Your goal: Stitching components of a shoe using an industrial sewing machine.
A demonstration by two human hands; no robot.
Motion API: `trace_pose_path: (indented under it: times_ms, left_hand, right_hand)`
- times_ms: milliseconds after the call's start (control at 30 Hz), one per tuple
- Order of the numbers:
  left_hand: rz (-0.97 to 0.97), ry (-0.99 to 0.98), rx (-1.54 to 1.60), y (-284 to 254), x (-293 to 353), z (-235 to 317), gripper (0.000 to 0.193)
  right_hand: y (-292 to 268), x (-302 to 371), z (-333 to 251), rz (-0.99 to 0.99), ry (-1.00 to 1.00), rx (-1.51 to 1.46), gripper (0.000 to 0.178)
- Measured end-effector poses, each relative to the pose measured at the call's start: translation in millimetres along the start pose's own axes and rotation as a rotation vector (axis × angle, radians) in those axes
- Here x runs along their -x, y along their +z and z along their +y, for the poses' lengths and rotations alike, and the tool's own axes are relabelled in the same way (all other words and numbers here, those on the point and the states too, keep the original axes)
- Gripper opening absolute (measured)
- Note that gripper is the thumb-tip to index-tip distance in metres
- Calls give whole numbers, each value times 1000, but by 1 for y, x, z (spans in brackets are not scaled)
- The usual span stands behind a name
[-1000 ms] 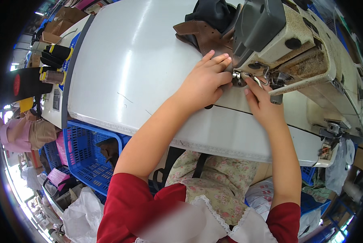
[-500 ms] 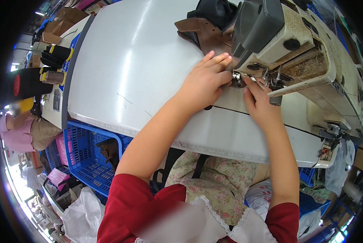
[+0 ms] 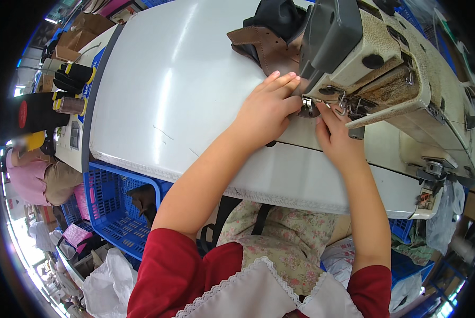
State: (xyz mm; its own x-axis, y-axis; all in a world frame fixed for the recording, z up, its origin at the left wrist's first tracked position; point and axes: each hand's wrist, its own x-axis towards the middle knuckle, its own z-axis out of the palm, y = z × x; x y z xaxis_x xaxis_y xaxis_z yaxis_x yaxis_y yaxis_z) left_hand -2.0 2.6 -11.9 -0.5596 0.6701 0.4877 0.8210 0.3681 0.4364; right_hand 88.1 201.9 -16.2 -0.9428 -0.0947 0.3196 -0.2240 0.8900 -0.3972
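Both hands are working at the foot of the sewing machine (image 3: 385,69), which is standing on the right of the white bench (image 3: 163,90). Left hand (image 3: 266,108) is lying flat on the bench, fingers (image 3: 280,82) pressed together and pointing far-right, their tips touching the near edge of the brown leather piece (image 3: 264,47) and sitting just left of the presser foot (image 3: 307,108). Right hand (image 3: 335,135) is reaching up from the near side, fingers closed and pointing at the same foot; whether it is pinching anything is not clear, since the machine head is hiding its tips. So the foot is lying between the two hands, the left one coming in from the left and the right one from below, both about equally close. Brown leather is stretching away far-left from the needle, with a black piece (image 3: 280,18) piled behind it against the machine. Under the bench on the near left, a blue crate (image 3: 107,212) is holding a dark brown piece (image 3: 142,199). More blue crates are showing low on the right, their contents hidden. Thread cones (image 3: 70,90) are standing at the far left.
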Motion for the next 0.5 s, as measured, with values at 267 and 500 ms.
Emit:
trace_pose_path:
  times_ms: [267, 500]
  left_hand:
    - [-106, -9, 1, -3, 1, -1, 23]
    - [-26, 28, 50, -1, 0, -3, 23]
  right_hand:
    - [6, -2, 1, 140, -83, 100, 25]
    - [2, -4, 1, 58, -102, 0, 29]
